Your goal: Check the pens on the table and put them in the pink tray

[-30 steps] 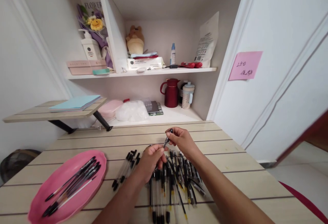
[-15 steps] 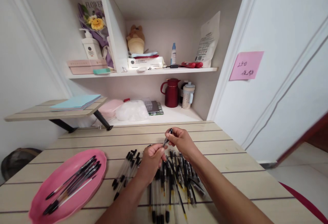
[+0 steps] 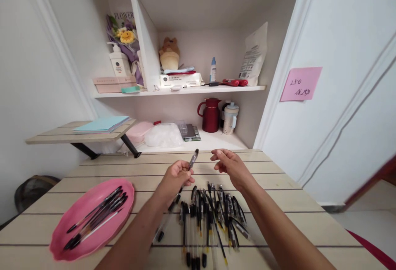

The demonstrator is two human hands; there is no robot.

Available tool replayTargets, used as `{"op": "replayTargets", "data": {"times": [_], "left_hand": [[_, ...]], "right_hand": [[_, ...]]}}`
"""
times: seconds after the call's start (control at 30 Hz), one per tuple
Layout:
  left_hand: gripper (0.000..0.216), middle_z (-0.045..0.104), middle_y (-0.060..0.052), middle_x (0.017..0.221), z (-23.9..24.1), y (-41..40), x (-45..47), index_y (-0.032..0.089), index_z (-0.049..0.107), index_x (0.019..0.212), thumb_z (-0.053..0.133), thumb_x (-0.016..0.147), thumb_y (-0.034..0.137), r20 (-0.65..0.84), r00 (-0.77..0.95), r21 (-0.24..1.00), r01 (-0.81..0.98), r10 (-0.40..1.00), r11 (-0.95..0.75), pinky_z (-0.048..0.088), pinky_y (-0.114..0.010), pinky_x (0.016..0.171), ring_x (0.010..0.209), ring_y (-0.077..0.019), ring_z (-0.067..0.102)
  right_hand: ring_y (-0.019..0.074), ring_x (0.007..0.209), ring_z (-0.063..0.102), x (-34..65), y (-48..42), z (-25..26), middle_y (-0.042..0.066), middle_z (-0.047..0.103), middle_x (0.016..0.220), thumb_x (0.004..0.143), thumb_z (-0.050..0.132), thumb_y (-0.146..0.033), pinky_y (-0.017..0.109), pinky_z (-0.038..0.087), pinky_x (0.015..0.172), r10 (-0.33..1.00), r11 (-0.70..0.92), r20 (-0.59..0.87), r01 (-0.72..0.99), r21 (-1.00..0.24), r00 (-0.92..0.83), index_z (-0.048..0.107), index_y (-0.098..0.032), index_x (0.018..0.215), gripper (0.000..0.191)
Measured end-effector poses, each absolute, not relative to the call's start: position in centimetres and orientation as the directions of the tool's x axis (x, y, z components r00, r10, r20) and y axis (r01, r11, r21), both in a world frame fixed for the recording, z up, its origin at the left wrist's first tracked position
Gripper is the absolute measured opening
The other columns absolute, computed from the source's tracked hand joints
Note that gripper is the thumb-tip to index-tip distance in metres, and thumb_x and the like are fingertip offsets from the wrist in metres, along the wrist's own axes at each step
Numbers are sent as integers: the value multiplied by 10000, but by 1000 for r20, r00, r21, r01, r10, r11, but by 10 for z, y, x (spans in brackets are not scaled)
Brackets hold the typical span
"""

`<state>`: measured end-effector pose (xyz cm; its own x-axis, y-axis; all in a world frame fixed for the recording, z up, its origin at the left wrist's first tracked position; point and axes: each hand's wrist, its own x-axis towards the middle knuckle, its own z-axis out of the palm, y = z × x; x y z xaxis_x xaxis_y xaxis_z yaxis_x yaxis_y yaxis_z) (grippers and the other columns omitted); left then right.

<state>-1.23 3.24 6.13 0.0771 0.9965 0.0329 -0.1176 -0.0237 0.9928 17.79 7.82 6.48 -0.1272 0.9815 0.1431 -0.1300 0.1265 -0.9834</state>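
Between its thumb and fingers, my left hand (image 3: 177, 175) grips a pen (image 3: 193, 159) whose black-tipped end points up and away. Off to the right, my right hand (image 3: 227, 163) is raised over the table with its fingers apart and nothing in them. Below both hands lies a spread of loose pen parts: clear barrels (image 3: 192, 237), black refills (image 3: 219, 241) with yellowish ends, and black caps (image 3: 236, 210). My left forearm partly covers more clear barrels (image 3: 167, 222). On the left, a pink oval tray (image 3: 58, 237) holds several pens (image 3: 100, 218).
A small raised stand (image 3: 55, 132) with blue paper (image 3: 102, 124) is at the back left. Behind the table, shelves hold a red jug (image 3: 211, 115), a cup (image 3: 230, 119) and a plastic bag (image 3: 163, 135). A pink note (image 3: 300, 83) is stuck on the right wall.
My right hand has let go of the pen's upper end and moved right. My left hand has shifted left with the pen. The camera view has tilted up slightly.
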Motion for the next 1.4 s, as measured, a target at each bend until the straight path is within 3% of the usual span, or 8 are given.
{"op": "replayTargets", "data": {"times": [0.17, 0.27, 0.43, 0.53, 0.7, 1.1, 1.23, 1.4], "left_hand": [[280, 557, 32, 630, 83, 23, -76, 166, 517, 872, 596, 647, 314, 99, -89, 995, 29, 991, -96, 214, -151, 371, 392, -28, 364], [353, 546, 36, 578, 88, 8, -130, 152, 536, 951, 549, 679, 376, 159, -237, 956, 279, 958, -89, 259, -173, 406, 407, -53, 376], [240, 628, -7, 689, 67, -25, -210, 189, 605, 804, 462, 716, 360, 243, -370, 556, 811, 897, 184, 360, -235, 599, 677, -174, 558], [236, 646, -30, 727, 47, -39, -234, 196, 600, 773, 431, 725, 353, 139, -395, 357, 875, 908, 326, 348, -247, 594, 696, -197, 570], [232, 658, -38, 740, 36, -46, -236, 211, 613, 779, 415, 728, 322, 52, -394, 247, 896, 918, 370, 332, -247, 573, 697, -202, 579], [304, 624, -66, 1002, 49, -21, -190, 206, 612, 927, 405, 762, 356, 114, -219, 341, 925, 969, 169, 359, -287, 773, 941, -226, 538], [333, 595, -74, 1058, 46, -1, -133, 179, 562, 1039, 434, 753, 295, 165, -40, 382, 924, 985, -27, 358, -287, 823, 961, -201, 524], [289, 615, -52, 944, 32, 26, -73, 189, 560, 1010, 436, 750, 206, 173, 140, 339, 921, 975, -193, 362, -255, 786, 874, -160, 537]], "right_hand": [[76, 488, 503, 188, 81, 64, 52, 609, 773, 686, 559, -479, 206, 342, 452, 980, 131, 146, -109, -985, -138, 584, -157, 872, 373], [74, 485, 494, 189, 80, 64, 54, 610, 767, 681, 567, -478, 211, 341, 454, 980, 126, 137, -82, -989, -143, 594, -152, 851, 368], [89, 493, 505, 182, 76, 63, 66, 621, 761, 677, 563, -497, 221, 346, 457, 975, 118, 116, 2, -993, -187, 597, -150, 798, 369], [87, 489, 497, 179, 75, 62, 57, 618, 751, 675, 560, -503, 221, 343, 459, 971, 124, 115, 31, -992, -211, 590, -154, 765, 362], [79, 482, 483, 176, 76, 60, 37, 609, 729, 686, 554, -485, 222, 342, 460, 970, 115, 96, 72, -991, -225, 596, -157, 759, 338], [87, 451, 495, 174, 86, 47, 16, 609, 678, 720, 516, -396, 226, 353, 451, 965, 160, 111, 199, -967, -237, 574, -168, 724, 235], [126, 528, 553, 169, 89, 33, 29, 614, 657, 752, 465, -322, 234, 383, 510, 941, 275, 116, 518, -810, -318, 572, -168, 695, 196], [195, 825, 582, 165, 87, 28, 77, 656, 834, 764, 444, -259, 258, 379, 674, 926, 373, 102, 847, -378, -363, 623, -175, 776, 198]]}}
